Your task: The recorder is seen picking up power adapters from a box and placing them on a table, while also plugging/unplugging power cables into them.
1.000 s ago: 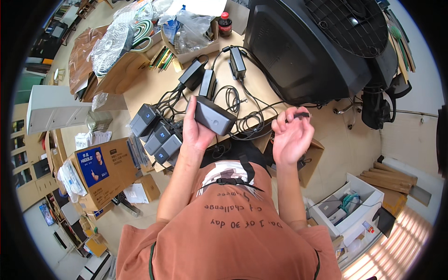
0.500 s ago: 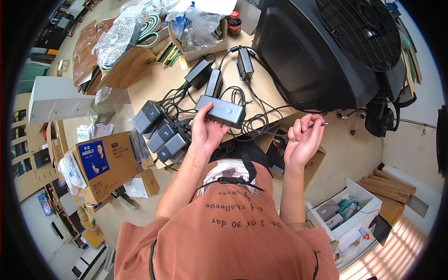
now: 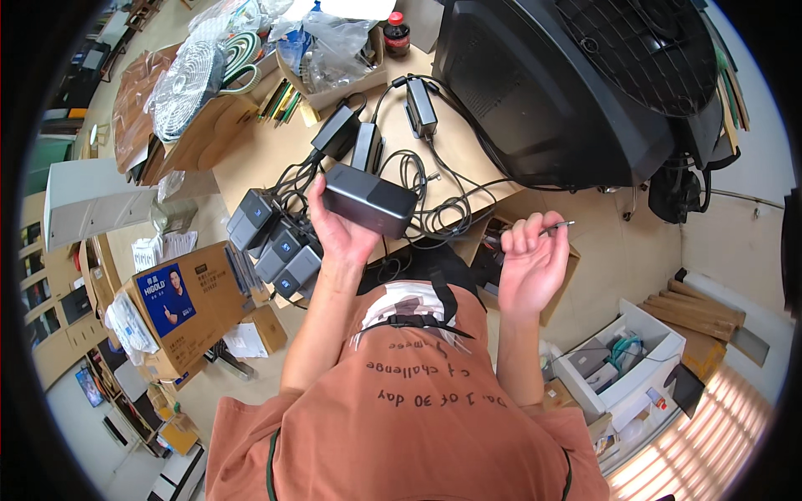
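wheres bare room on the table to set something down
Bare tabletop shows between the pencils and the black cables, and between the rightmost adapter and the large black housing. The near edge is crowded: gray blocks at left, cables looping further right.

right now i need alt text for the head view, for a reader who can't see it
Seen from above, a person's left hand holds a dark grey box-shaped device while the right hand holds a thin dark item. On the pale tabletop beyond are black adapters and tangled black cables.
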The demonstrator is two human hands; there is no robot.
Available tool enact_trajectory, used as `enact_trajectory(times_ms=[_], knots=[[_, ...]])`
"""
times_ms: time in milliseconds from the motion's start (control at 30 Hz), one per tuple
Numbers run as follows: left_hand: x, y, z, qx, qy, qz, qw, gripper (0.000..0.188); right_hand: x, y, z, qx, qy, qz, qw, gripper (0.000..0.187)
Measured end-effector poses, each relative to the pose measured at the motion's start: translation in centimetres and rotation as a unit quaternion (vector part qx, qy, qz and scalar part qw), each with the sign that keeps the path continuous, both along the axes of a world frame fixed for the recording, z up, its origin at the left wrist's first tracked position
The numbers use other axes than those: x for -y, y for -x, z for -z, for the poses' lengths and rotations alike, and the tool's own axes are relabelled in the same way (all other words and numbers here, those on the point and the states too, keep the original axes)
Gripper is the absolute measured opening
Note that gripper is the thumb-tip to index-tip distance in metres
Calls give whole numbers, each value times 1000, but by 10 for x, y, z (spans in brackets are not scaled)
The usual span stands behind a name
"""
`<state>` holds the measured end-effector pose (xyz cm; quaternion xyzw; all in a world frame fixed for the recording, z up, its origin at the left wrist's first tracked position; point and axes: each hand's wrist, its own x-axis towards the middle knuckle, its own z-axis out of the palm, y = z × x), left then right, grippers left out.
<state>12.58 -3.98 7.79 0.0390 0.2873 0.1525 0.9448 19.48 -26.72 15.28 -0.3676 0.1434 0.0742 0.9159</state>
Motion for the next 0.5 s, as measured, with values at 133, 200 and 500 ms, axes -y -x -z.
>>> enact_trajectory(times_ms=[133, 200, 500], knots=[[13, 6, -16, 1, -104, -4, 995, 38, 15, -22, 46, -7, -37, 33, 999, 21], [20, 20, -23, -99, -239, 32, 965, 35, 7, -31, 50, 8, 34, 33, 999, 20], [49, 75, -21, -136, -372, 102, 913, 65, -14, -43, 97, -115, 72, -56, 989, 38]])
